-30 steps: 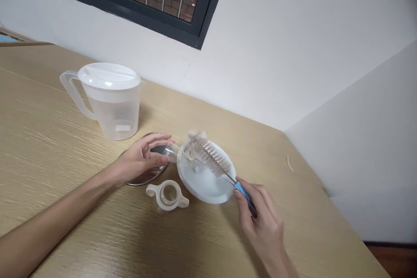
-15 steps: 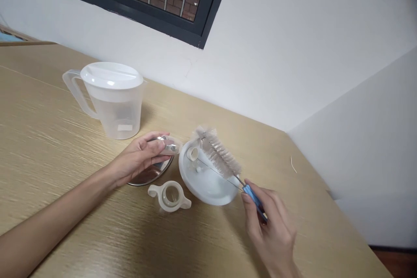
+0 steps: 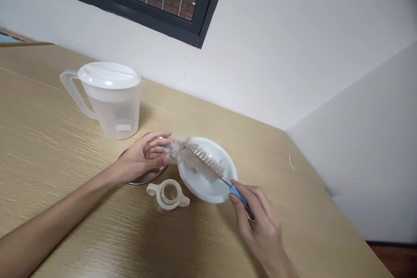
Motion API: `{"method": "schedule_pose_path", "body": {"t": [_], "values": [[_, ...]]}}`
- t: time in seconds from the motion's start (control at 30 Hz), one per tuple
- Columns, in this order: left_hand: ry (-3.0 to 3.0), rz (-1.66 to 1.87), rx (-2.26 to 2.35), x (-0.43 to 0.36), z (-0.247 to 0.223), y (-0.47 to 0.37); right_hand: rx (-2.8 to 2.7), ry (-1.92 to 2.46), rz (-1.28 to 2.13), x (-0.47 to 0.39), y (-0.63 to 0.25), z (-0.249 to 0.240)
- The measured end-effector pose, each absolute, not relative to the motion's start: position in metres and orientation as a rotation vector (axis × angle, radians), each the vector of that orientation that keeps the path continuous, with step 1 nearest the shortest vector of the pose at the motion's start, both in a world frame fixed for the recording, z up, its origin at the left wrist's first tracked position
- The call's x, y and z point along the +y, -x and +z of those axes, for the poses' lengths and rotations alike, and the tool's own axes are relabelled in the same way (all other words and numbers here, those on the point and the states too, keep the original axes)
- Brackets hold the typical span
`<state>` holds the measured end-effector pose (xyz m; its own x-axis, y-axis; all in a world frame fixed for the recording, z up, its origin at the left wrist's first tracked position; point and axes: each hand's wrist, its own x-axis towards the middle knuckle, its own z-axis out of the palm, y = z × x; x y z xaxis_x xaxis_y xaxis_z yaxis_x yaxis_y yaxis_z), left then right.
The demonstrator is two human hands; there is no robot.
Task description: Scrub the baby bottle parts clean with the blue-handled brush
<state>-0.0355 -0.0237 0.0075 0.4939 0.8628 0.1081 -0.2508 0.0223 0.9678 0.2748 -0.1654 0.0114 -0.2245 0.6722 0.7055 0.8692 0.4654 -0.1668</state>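
Note:
My right hand (image 3: 257, 221) grips the blue handle of a bottle brush (image 3: 205, 163), its pale bristles above a white bowl (image 3: 228, 186). The brush tip meets a small clear plastic piece (image 3: 171, 152) at the fingers of my left hand (image 3: 145, 156). That hand's fingers are curved around the clear piece, partly hidden by the bristles. Beneath my left hand lies a round shiny metal plate (image 3: 145, 179). In front of the bowl stands a small clear cup with a cream two-handled ring (image 3: 170, 194).
A translucent white pitcher (image 3: 114, 104) with a lid stands at the back left of the wooden table (image 3: 81, 234). A thin pale strip (image 3: 291, 162) lies on the right. A wall and a dark-framed window (image 3: 182, 30) are behind.
The brush in my right hand has moved left, its tip now meeting the clear piece. My left hand has turned and its fingers have shifted. The small ring seen over the bowl is now hidden.

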Motion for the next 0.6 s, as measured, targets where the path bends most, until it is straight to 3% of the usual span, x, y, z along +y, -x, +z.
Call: {"method": "schedule_pose_path", "body": {"t": [0.6], "values": [[-1.260,1.006,0.595,-0.0226,0.0061,0.0361,-1.895,1.378,-0.406,-0.1618,-0.2834,0.0127]]}}
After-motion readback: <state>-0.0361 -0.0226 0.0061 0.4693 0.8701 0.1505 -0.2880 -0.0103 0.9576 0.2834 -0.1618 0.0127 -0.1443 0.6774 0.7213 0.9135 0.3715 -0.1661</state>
